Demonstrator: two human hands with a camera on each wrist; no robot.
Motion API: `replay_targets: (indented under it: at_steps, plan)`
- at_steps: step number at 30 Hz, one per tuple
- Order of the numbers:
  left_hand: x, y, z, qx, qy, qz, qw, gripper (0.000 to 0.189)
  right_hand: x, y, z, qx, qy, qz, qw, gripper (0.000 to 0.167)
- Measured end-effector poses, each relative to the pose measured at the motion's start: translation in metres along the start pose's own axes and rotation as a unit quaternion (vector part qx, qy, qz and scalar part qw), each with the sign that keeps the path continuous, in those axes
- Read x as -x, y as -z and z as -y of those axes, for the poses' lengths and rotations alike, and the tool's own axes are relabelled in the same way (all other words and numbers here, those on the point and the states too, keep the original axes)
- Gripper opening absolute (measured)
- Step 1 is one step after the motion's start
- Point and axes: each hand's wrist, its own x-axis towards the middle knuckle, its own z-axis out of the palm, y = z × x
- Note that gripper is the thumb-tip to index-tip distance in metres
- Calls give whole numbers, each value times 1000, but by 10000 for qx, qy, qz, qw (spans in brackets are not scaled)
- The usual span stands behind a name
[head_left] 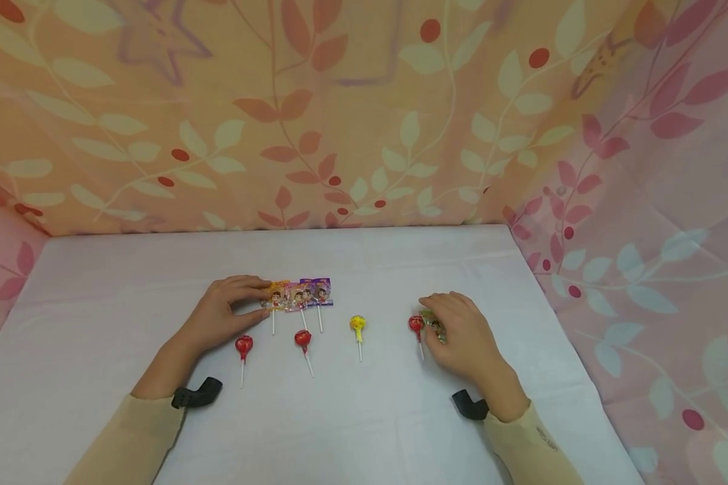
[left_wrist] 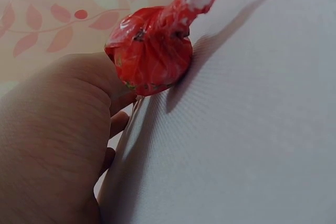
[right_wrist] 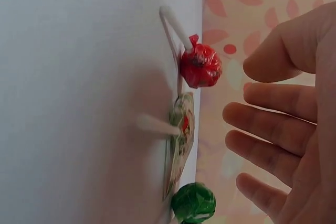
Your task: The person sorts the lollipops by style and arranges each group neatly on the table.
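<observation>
My left hand (head_left: pixel 224 310) pinches the left edge of an orange flat-wrapped lollipop (head_left: pixel 276 298), forefinger at its top and thumb low. Beside that lollipop lie a pink one (head_left: pixel 294 298) and a purple one (head_left: pixel 322 292), wrappers overlapping. Close below the left hand is a red ball lollipop (head_left: pixel 244 345), large in the left wrist view. My right hand (head_left: pixel 463 337) hovers with loosely bent fingers over a green flat-wrapped lollipop (right_wrist: pixel 182 124). On either side of that one are a red ball lollipop (right_wrist: pixel 201 66) and a green ball lollipop (right_wrist: pixel 194 203), the latter hidden by the hand in the head view.
Between the hands, another red ball lollipop (head_left: pixel 303 339) and a yellow ball lollipop (head_left: pixel 357 323) lie on the white cloth-covered table (head_left: pixel 339 424). Leaf-patterned curtains (head_left: pixel 364 135) close off the back and sides. Dark wrist cameras (head_left: pixel 199 393) sit on both wrists.
</observation>
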Motion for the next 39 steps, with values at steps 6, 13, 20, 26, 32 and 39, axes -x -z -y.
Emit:
replay_targets:
  at_steps: [6, 13, 20, 26, 32, 39]
  plan:
    - [-1, 0, -1, 29, -12, -40, 10000, 37, 3, 0, -7, 79, 30, 147, 9999, 50]
    - [-4, -1, 0, -6, -74, -49, 10000, 38, 6, 3, -13, 145, -59, 360, 9992, 55]
    - [-3, 1, 0, -48, -22, -22, 10000, 37, 9, 3, -14, 166, -213, 598, 9978, 57]
    - [-1, 0, 1, -75, 28, 23, 10000, 37, 15, 4, -16, 223, -354, 760, 9962, 62]
    - [1, 1, 1, -92, 87, 49, 9999, 38, 16, 3, -18, 194, -418, 846, 9953, 62]
    - [0, 0, 1, -82, 59, 35, 9999, 38, 17, 2, -21, 195, -467, 948, 9942, 63]
